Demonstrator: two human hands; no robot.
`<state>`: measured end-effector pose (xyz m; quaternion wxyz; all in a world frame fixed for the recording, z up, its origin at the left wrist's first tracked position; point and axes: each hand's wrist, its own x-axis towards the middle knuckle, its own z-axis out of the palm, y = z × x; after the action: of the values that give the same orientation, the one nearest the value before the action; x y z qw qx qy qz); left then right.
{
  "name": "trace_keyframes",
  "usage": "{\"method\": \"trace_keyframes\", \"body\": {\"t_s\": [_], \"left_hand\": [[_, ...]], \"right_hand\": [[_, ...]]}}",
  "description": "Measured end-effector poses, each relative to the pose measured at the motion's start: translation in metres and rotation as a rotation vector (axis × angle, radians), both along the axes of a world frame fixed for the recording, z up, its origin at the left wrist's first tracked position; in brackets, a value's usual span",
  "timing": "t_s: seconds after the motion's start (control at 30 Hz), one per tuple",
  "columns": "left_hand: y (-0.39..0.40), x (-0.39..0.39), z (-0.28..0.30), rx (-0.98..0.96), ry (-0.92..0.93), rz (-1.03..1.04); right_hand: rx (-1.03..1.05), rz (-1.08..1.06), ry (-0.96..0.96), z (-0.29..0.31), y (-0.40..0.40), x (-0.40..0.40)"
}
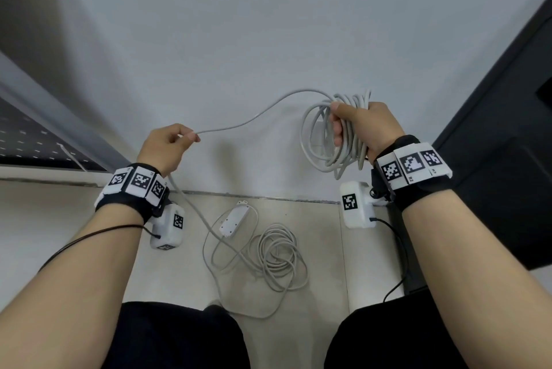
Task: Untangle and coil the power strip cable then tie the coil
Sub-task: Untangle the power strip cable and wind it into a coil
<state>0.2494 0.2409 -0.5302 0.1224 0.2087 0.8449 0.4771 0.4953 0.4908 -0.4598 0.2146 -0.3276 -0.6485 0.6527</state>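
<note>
The right hand (363, 126) is raised in front of the pale wall (239, 25), fingers curled round a bundle of grey cable loops — the coil (328, 135). The coil hangs from the fist as an oval, its long axis running roughly up and down, its lower end near the right wristband (412, 167).

From the top of the coil one strand of cable (254, 117) arcs leftward and downward to the left hand (165, 149). That hand pinches the strand between thumb and forefinger, the remaining fingers loosely curled. The strand passes through the hand and drops past the left wristband (136, 185) toward the floor (322, 279).

On the floor, between the person's knees, the uncoiled remainder lies in loose overlapping loops (280, 258) — one wide loop reaches back toward the person. The power strip (234, 219) lies just left of and beyond these loops, near the base of the wall. Its long axis is tilted, the far end pointing up and to the right toward the wall. The face that shows is plain, with small holes.

A white tracker box hangs below each wrist, each with a thin black lead. A dark cabinet (507, 129) stands to the right.
</note>
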Motion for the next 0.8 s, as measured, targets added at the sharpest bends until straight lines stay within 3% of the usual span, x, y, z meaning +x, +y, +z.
{"method": "trace_keyframes", "body": {"t_s": [0.13,0.2,0.3,0.4,0.6,0.7,0.8], "left_hand": [[0.003,0.004,0.01,-0.056,0.167,0.033],[0.007,0.009,0.017,-0.22,0.214,-0.012],[0.017,0.022,0.035,-0.544,0.24,-0.208],[0.031,0.046,0.05,-0.684,0.204,-0.482],[0.059,0.093,0.062,-0.435,0.046,-0.872],[0.066,0.104,0.061,-0.209,-0.036,-0.85],[0.07,0.114,0.054,-0.032,-0.004,-0.69]], "right_hand": [[-0.054,0.003,-0.001,-0.001,-0.001,-0.003],[-0.105,0.019,0.017,-0.003,-0.001,-0.005],[-0.156,0.053,0.051,-0.004,-0.001,-0.006],[-0.126,0.113,0.045,-0.005,-0.003,-0.007],[-0.101,0.308,0.011,-0.013,-0.019,-0.015],[-0.013,0.371,-0.069,-0.018,-0.026,-0.018],[0.08,0.41,-0.132,-0.02,-0.031,-0.022]]}}
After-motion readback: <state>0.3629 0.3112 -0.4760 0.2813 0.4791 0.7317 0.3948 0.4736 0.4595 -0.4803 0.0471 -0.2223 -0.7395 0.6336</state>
